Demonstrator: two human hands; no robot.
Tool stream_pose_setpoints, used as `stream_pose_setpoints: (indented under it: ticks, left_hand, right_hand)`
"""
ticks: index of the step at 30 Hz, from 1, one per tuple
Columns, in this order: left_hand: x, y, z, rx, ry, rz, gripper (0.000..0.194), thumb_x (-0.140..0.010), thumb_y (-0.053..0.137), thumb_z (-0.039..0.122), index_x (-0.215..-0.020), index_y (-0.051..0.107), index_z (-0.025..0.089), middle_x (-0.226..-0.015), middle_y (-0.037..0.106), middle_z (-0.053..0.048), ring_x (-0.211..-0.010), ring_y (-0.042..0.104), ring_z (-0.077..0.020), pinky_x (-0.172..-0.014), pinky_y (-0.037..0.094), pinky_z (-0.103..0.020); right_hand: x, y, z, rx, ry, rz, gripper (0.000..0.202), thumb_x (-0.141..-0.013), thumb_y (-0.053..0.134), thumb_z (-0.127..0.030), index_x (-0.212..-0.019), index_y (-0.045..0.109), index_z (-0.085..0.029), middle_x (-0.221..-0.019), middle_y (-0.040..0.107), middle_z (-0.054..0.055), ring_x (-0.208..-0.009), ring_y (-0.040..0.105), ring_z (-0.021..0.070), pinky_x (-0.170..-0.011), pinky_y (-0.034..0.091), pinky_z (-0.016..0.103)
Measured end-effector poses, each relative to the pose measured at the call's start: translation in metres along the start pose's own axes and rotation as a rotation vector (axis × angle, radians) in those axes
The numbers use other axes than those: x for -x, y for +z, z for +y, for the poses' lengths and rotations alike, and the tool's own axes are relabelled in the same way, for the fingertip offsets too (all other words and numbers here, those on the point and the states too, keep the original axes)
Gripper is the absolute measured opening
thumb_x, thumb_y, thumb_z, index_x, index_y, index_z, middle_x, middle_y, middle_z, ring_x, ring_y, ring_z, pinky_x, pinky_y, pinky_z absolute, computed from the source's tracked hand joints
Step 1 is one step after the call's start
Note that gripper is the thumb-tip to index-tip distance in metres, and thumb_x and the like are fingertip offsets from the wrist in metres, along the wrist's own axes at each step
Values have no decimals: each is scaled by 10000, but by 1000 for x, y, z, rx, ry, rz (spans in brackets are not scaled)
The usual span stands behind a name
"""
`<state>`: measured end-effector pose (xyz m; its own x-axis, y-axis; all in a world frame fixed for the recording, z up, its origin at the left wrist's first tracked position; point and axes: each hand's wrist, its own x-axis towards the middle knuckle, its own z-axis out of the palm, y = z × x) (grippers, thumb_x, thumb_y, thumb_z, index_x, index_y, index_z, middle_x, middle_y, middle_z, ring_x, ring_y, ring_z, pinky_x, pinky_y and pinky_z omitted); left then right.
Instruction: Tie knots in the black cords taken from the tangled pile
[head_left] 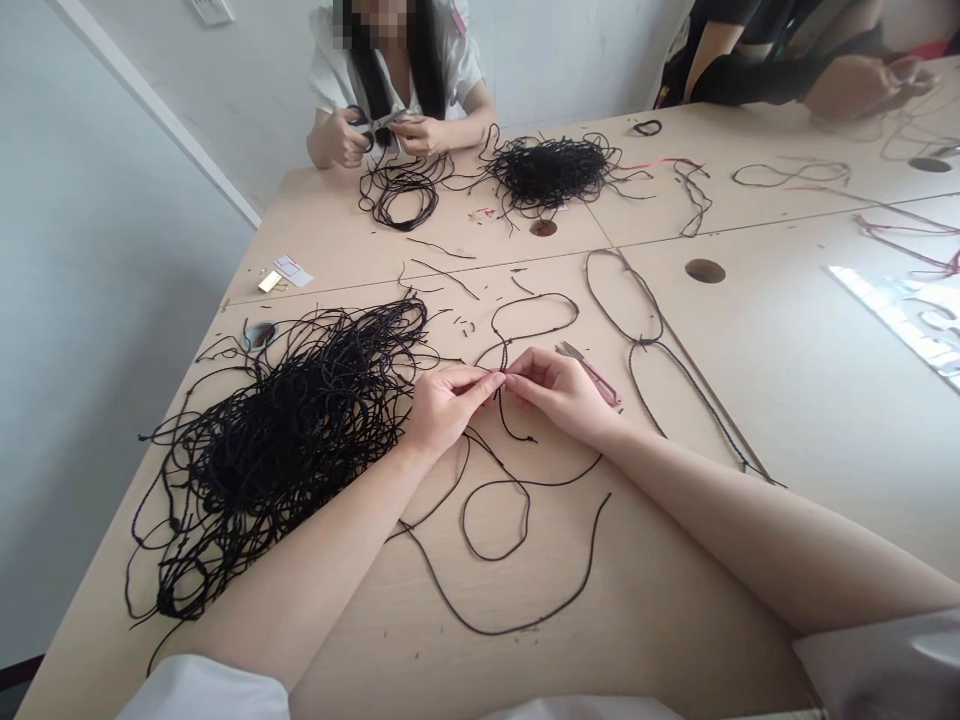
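Thumb and fingers of my left hand [452, 400] are pinched on a thin black cord [501, 352], just above the middle of the table. My right hand [555, 390] pinches the same cord, its fingertips touching those of the left. A loop of the cord stands out beyond my fingers, and long loose strands curl on the wood below them. The exact spot gripped is hidden by my fingertips. Close behind my right hand lie pink-handled thread snips [596, 375].
A big tangle of black cords [292, 430] lies left of my left hand. Right of the snips rests a looped braided cord [645, 342]. Across the table, a person [397, 100] holds scissors [371, 128] near another cord heap [551, 170]. Another person's hands [862, 88] are at upper right.
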<state>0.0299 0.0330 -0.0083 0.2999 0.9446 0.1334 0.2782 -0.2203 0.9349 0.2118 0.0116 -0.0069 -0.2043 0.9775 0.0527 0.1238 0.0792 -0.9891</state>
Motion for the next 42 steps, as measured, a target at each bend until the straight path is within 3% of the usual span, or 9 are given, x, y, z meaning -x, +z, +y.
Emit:
stream_pose_setpoints:
  ticks: [6, 10, 15, 23, 29, 42]
  left_hand:
    - [0, 1, 2, -95, 16, 14, 180, -815, 674, 328, -763, 725, 164, -695, 700, -30, -613, 632, -152, -591, 498, -266]
    - [2, 4, 6, -279, 152, 21, 111, -791, 676, 234, -704, 696, 169, -645, 650, -13, -613, 572, -132, -583, 463, -248]
    - [5, 7, 8, -341, 265, 11, 137, -780, 648, 157, -643, 636, 168, -634, 593, 5, -596, 520, -110, -548, 434, -224]
    - [1, 2, -1, 10, -1, -12, 150, -816, 672, 310, -814, 704, 163, -678, 674, -20, -583, 611, -131, -553, 500, -246]
    - [0, 2, 2, 220, -131, -38, 212, -765, 737, 345, -838, 716, 148, -755, 719, -42, -583, 656, -128, -545, 543, -229]
    - [-2, 1, 0, 284, -166, -43, 241, -751, 751, 364, -836, 733, 139, -755, 736, -64, -623, 685, -153, -585, 579, -260]
  right_hand:
    - [4, 4, 3, 140, -152, 173, 150, -882, 593, -296, -1010, 576, -220, -1052, 563, 45, -794, 541, 128, -634, 479, 269]
    - [8, 8, 3, 373, -329, 176, 198, -881, 610, -286, -1071, 637, -237, -918, 513, 35, -731, 509, 131, -640, 494, 287]
    - [10, 9, 4, 432, -386, 156, 125, -911, 573, -215, -987, 670, -232, -913, 599, 28, -702, 548, 115, -639, 507, 274]
    - [6, 9, 4, 397, -288, 300, 42, -850, 630, -184, -819, 635, -213, -809, 638, 1, -732, 589, 128, -594, 503, 251]
    - [5, 8, 3, 364, -243, 300, 52, -857, 602, -199, -835, 643, -219, -835, 658, 7, -734, 600, 133, -618, 517, 269]
    - [6, 8, 6, 404, -299, 242, 91, -863, 575, -185, -870, 658, -224, -841, 643, 19, -705, 579, 138, -628, 517, 294]
